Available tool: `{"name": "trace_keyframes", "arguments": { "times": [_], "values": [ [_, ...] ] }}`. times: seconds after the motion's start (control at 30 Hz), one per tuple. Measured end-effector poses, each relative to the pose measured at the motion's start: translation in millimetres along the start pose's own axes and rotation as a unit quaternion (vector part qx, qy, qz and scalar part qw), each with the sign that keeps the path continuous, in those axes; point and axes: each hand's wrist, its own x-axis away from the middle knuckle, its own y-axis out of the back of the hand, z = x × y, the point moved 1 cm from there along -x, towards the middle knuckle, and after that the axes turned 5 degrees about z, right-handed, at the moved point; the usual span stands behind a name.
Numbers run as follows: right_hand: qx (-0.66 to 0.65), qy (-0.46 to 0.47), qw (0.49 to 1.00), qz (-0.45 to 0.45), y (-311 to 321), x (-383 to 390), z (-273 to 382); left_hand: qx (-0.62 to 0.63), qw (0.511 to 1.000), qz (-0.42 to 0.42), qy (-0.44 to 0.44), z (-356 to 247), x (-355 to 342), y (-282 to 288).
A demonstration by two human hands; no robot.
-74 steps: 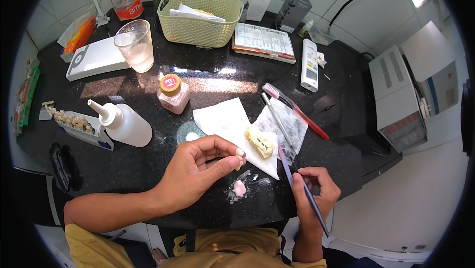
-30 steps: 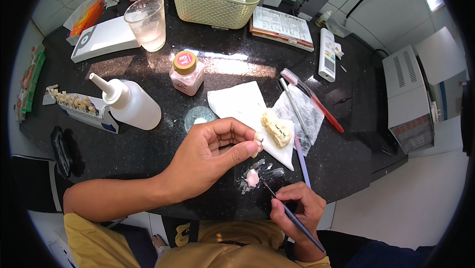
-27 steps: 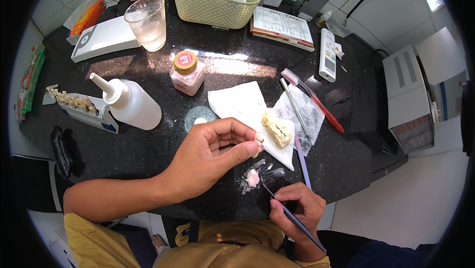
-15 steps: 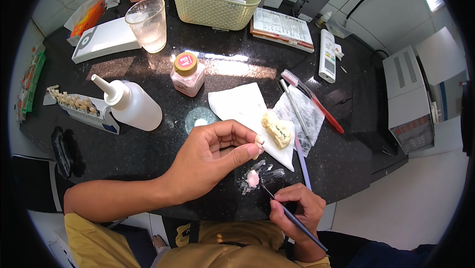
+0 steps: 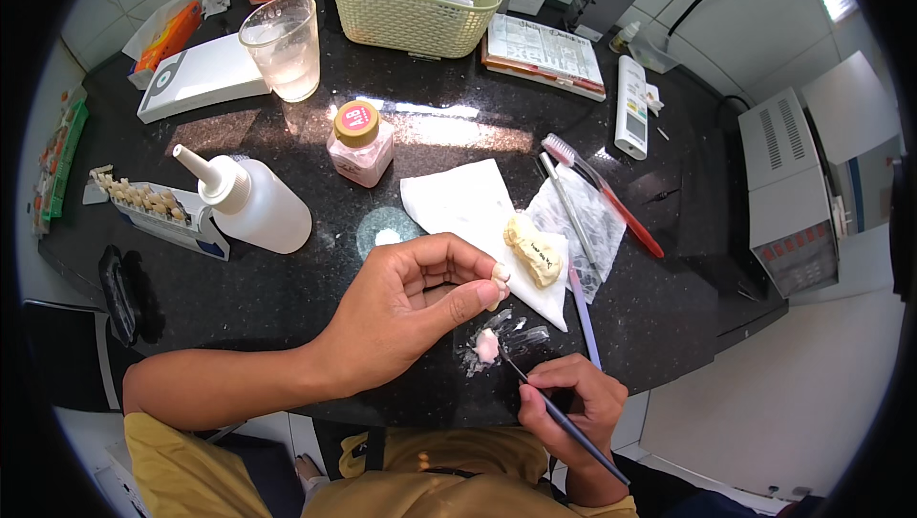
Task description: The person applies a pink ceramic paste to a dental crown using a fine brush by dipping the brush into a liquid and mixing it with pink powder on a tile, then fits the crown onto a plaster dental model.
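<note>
My left hand [image 5: 396, 308] pinches a small, pale, tooth-like piece [image 5: 500, 276] between thumb and fingertips, raised over the dark counter. Part of that piece is hidden by the fingers. In my right hand [image 5: 583, 403] is a slim, dark-handled tool [image 5: 570, 425], held like a pen. Its thin tip meets or nearly meets the edge of a soft pink mound [image 5: 487, 346] on the counter; whether it is a brush or a spatula I cannot tell. Whitish smears surround the mound. Beyond my hands, a cream dental cast [image 5: 535, 252] lies on a folded white tissue [image 5: 458, 195].
A red toothbrush [image 5: 626, 207], a silver instrument [image 5: 570, 207] and a lilac stick [image 5: 585, 317] lie to the right. Farther left stand a white nozzle bottle [image 5: 263, 207], a jar of pink powder [image 5: 363, 150], a glass [image 5: 291, 59] and a tooth shade guide [image 5: 158, 207].
The tip of the dark-handled tool has edged slightly closer to the pink mound. My left hand keeps its pinch and has hardly moved.
</note>
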Motion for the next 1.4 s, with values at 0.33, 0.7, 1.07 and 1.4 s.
{"name": "trace_keyframes", "arguments": {
  "times": [0.33, 0.7, 1.07, 1.4],
  "values": [
    [0.005, 0.001, 1.0, -0.004, 0.2, 1.5, -0.4, 0.003, 1.0, 0.001, 0.002, -0.3, -0.7, -0.7],
    [-0.008, -0.008, 1.0, -0.012, 2.0, 3.4, -1.1, 0.006, 1.0, 0.0, 0.002, -1.0, -0.1, -0.9],
    [0.0, -0.001, 1.0, 0.001, 1.9, 1.2, -1.2, 0.006, 1.0, -0.001, 0.003, -0.8, -0.2, -1.1],
    [-0.02, -0.007, 1.0, -0.002, 1.2, 1.7, 3.9, 0.022, 1.0, 0.002, 0.0, -0.4, 3.1, 0.4]
  ]
}}
